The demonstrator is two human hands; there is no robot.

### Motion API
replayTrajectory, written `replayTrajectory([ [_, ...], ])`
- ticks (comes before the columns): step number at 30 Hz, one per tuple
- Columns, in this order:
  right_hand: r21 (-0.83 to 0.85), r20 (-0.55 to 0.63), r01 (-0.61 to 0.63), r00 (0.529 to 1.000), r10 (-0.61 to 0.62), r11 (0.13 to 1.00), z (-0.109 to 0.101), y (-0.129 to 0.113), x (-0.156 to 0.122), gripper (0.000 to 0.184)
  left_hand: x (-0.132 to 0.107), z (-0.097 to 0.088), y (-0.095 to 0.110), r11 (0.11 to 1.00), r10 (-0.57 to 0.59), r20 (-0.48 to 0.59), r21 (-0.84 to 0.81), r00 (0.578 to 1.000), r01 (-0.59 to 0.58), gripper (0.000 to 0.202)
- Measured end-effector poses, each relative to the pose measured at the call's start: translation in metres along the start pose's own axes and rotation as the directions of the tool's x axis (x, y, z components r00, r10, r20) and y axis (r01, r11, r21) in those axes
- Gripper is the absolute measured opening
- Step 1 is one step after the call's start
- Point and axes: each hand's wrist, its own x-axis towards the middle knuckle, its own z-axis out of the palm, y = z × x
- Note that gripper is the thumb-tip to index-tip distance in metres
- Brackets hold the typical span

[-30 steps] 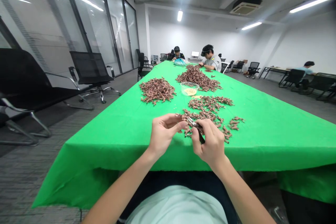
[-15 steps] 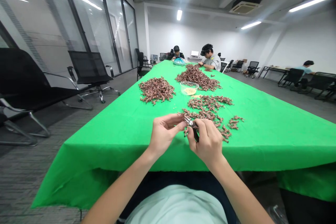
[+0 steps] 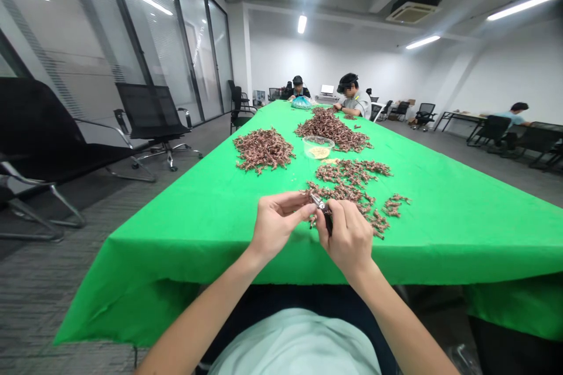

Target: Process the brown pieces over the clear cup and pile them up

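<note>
My right hand (image 3: 350,235) is closed round the dark handles of small pliers (image 3: 320,204), whose silver jaws point up and left. Fingertips of my left hand (image 3: 276,224) pinch a small reddish-brown piece (image 3: 307,192) at the jaw tips; most of it is hidden by the fingers. Just beyond and to the right of my hands, similar short knobbly pieces (image 3: 347,192) lie scattered on the green cloth (image 3: 197,217). I cannot tell whether the jaws grip the pinched piece.
A heap of brown pieces (image 3: 264,149) lies at left, a larger heap (image 3: 329,129) farther back. Between them stands a clear plastic bowl (image 3: 317,148) with pale bits inside. Two people sit at the far end, near a blue-green bag (image 3: 301,103). Chairs (image 3: 152,111) line the left side.
The pliers' jaws look closer together and tilt slightly differently at the pinched piece. Both hands stay in nearly the same place; the whole view has shifted very slightly.
</note>
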Motion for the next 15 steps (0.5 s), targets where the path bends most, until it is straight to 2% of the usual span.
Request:
replayTrajectory([
  [15,-0.021,-0.02,0.039,0.999,-0.04,0.999,-0.0012,0.0037,0.0006,0.016,0.0003,-0.0024,-0.003,1.0,0.001,0.028,0.0,1.0,-0.001,0.025],
])
